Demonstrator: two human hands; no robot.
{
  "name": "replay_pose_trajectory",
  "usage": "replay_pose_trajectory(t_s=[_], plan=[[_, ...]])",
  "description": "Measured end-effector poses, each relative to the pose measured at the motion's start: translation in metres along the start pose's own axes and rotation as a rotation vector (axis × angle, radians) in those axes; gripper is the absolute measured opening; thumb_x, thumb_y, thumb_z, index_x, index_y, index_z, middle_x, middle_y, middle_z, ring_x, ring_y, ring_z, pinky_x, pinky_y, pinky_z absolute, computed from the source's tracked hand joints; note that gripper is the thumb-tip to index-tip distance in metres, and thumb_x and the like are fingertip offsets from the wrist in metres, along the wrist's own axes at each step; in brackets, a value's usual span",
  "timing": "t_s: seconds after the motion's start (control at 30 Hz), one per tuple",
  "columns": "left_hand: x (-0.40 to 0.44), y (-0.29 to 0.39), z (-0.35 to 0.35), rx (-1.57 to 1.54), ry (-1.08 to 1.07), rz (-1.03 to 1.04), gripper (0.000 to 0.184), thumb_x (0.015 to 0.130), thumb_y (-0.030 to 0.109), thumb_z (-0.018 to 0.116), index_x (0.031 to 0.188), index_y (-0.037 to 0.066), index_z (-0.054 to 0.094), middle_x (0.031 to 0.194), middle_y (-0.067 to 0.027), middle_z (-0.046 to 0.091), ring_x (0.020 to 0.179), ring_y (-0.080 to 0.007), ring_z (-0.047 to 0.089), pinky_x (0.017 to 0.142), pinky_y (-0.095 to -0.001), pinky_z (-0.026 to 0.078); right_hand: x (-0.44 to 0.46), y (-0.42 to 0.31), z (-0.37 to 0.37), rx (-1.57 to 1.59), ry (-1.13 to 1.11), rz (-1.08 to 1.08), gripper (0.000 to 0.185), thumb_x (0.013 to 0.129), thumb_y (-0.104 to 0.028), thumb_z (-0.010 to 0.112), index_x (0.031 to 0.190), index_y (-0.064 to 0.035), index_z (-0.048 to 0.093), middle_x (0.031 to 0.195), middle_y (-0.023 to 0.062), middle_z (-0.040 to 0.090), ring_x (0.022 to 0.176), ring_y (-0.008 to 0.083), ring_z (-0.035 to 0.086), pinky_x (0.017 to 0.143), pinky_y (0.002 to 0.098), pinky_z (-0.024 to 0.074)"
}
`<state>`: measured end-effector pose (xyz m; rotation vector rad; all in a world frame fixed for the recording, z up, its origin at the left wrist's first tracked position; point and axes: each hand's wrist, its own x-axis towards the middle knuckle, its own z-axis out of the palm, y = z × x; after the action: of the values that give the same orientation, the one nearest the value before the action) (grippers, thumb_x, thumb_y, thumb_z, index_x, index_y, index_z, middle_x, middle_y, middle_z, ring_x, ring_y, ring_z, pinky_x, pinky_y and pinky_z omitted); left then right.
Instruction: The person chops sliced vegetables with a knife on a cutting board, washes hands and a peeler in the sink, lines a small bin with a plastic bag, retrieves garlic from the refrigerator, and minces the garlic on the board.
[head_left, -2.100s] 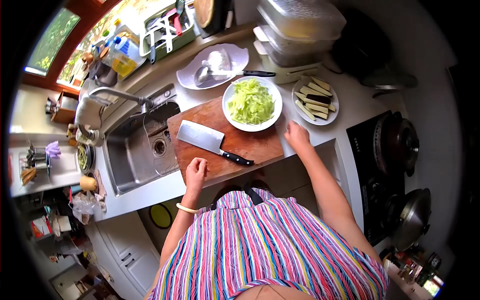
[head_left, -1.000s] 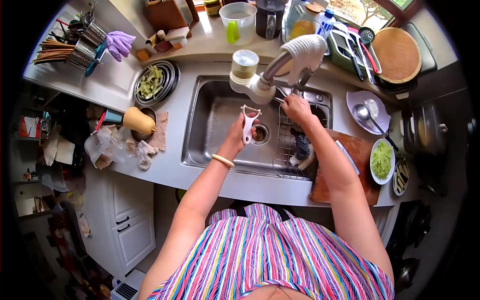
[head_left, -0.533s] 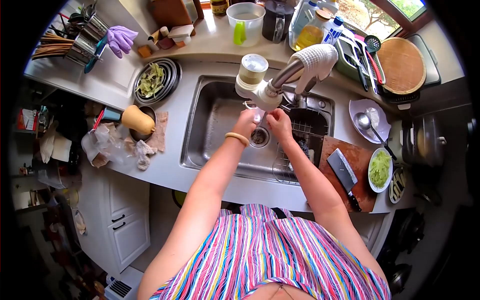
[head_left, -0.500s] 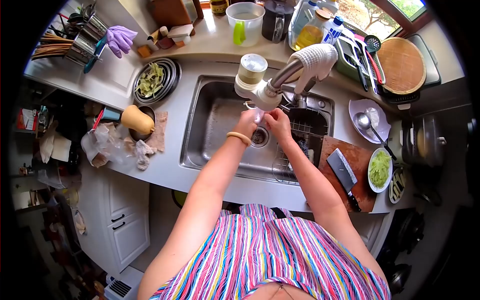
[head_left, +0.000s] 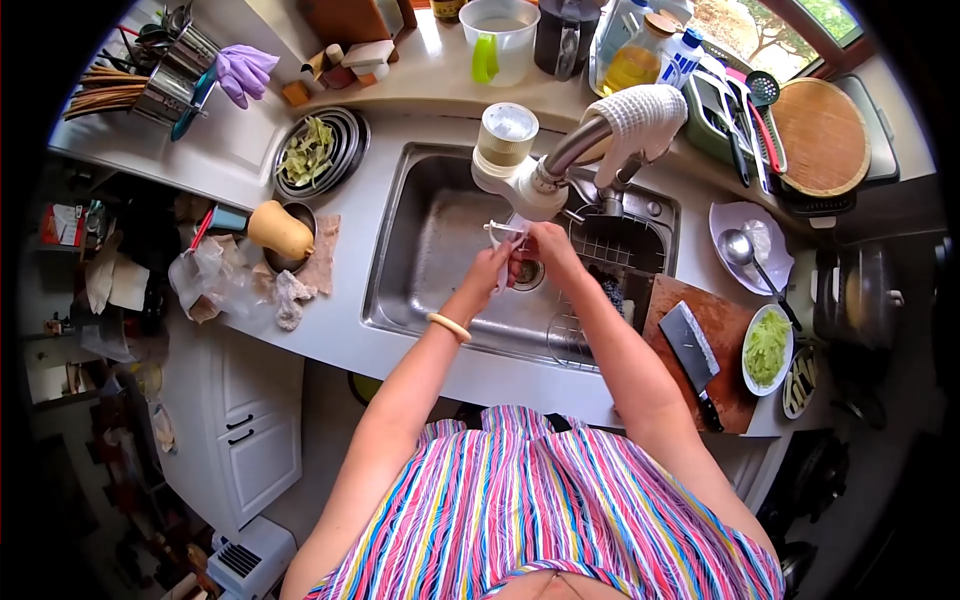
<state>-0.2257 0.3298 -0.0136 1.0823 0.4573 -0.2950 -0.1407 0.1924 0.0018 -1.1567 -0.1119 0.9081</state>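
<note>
Over the sink (head_left: 415,290), my left hand (head_left: 485,272) is closed round the handle of a white peeler (head_left: 500,228), whose crosspiece points up toward the faucet. My right hand (head_left: 550,248) meets it from the right, fingers curled in a pinch at the peeler's head. The fingertips partly hide the peeler and each other. Just above both hands is the faucet with a white filter (head_left: 520,190) fitted to its spout. Below them lies the drain (head_left: 530,274).
On the right, a cleaver (head_left: 690,345) lies on a cutting board (head_left: 665,300) beside a plate of green shreds (head_left: 767,345) and a lilac bowl with a ladle (head_left: 738,247). A wire rack (head_left: 600,255) sits in the sink. To the left are a squash (head_left: 280,230) and stacked pans holding peelings (head_left: 307,155).
My left hand has moved down and left, bringing the white peeler into clearer view. My right hand has turned over its head. The camera view has shifted slightly.
</note>
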Motion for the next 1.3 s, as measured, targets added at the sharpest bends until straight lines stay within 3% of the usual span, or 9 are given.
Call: replay_pose_trajectory(t_s=[0.07,0.27,0.57,0.9,1.0,1.1,1.2,1.23,1.3], plan=[[-0.004,-0.004,-0.012,0.07,0.011,0.086,0.034,0.096,0.037,0.049,0.086,0.005,0.057,0.069,-0.0011,0.054,0.058,-0.0109,0.05,0.053,-0.0245,0.041,-0.006,-0.012,0.002,-0.177,0.046,0.085,0.025,0.091,-0.023,0.045,0.09,-0.0059,0.063,0.083,0.0031,0.064,0.075,0.0119,0.06,0.072,0.0248,0.0469],[-0.007,0.001,-0.021,0.186,-0.045,0.127,0.03,0.093,0.033,0.056,0.084,0.005,0.06,0.07,0.0007,0.055,0.064,-0.0084,0.048,0.06,-0.0224,0.038,-0.008,-0.03,-0.004,-0.289,-0.083,0.217,0.021,0.088,-0.025,0.052,0.097,-0.0096,0.064,0.093,-0.0021,0.063,0.088,0.0086,0.058,0.077,0.0227,0.0447],[0.011,0.002,-0.023,0.303,-0.085,0.221,0.03,0.092,0.034,0.058,0.083,0.006,0.059,0.07,0.0024,0.053,0.066,-0.0065,0.046,0.06,-0.0222,0.036,-0.009,-0.043,0.006,-0.427,-0.009,0.13,0.035,0.081,-0.039,0.06,0.104,-0.0124,0.061,0.09,-0.003,0.063,0.087,0.0088,0.056,0.071,0.0279,0.0425],[0.013,0.01,-0.019,0.4,-0.053,0.11,0.024,0.094,0.028,0.054,0.088,0.005,0.058,0.072,-0.0009,0.057,0.063,-0.009,0.051,0.055,-0.0239,0.041,0.011,-0.027,-0.002,-0.462,0.118,0.176,0.041,0.085,-0.046,0.054,0.107,-0.0116,0.056,0.095,-0.0003,0.06,0.087,0.0115,0.055,0.066,0.0292,0.0449],[0.01,0.013,-0.012,0.034,-0.023,-0.121,0.018,0.095,0.021,0.049,0.097,0.004,0.055,0.078,-0.0032,0.059,0.062,-0.0106,0.054,0.052,-0.0262,0.046,0.015,-0.018,-0.011,-0.366,0.129,0.187,0.038,0.09,-0.042,0.049,0.112,-0.0119,0.055,0.097,-0.0007,0.061,0.084,0.0107,0.058,0.065,0.0269,0.0461],[0.009,0.021,0.02,-0.255,0.131,-0.023,0.016,0.096,0.017,0.045,0.1,0.003,0.053,0.079,-0.0037,0.057,0.057,-0.0104,0.053,0.049,-0.027,0.049,0.019,0.0,-0.02,-0.334,0.135,0.163,0.034,0.093,-0.033,0.047,0.119,-0.0119,0.053,0.099,-0.0011,0.061,0.08,0.0088,0.059,0.064,0.0258,0.0481],[0.051,-0.018,-0.016,-0.515,0.012,-0.185,0.016,0.096,0.016,0.045,0.1,0.004,0.053,0.077,-0.0026,0.055,0.055,-0.0099,0.052,0.045,-0.0254,0.048,0.016,0.016,-0.018,-0.27,0.169,0.107,0.027,0.092,-0.026,0.048,0.113,-0.0097,0.053,0.095,-0.0007,0.061,0.077,0.0074,0.059,0.061,0.0227,0.0481],[0.059,-0.022,-0.019,-0.645,-0.081,-0.274,0.032,0.096,0.037,0.047,0.092,0.005,0.052,0.069,-0.0017,0.054,0.056,-0.0073,0.052,0.042,-0.024,0.046,0.011,0.015,-0.008,-0.174,0.175,0.115,0.024,0.092,-0.025,0.049,0.11,-0.0091,0.054,0.093,-0.0005,0.061,0.076,0.0071,0.058,0.061,0.0219,0.0479],[0.06,-0.033,-0.014,-0.641,-0.158,-0.206,0.041,0.095,0.046,0.044,0.087,0.008,0.054,0.067,-0.0015,0.055,0.054,-0.0078,0.05,0.044,-0.0243,0.046,0.017,0.029,-0.011,-0.064,0.149,0.227,0.017,0.092,-0.023,0.048,0.099,-0.0092,0.055,0.086,0.0,0.06,0.075,0.0048,0.058,0.057,0.0216,0.0469]])
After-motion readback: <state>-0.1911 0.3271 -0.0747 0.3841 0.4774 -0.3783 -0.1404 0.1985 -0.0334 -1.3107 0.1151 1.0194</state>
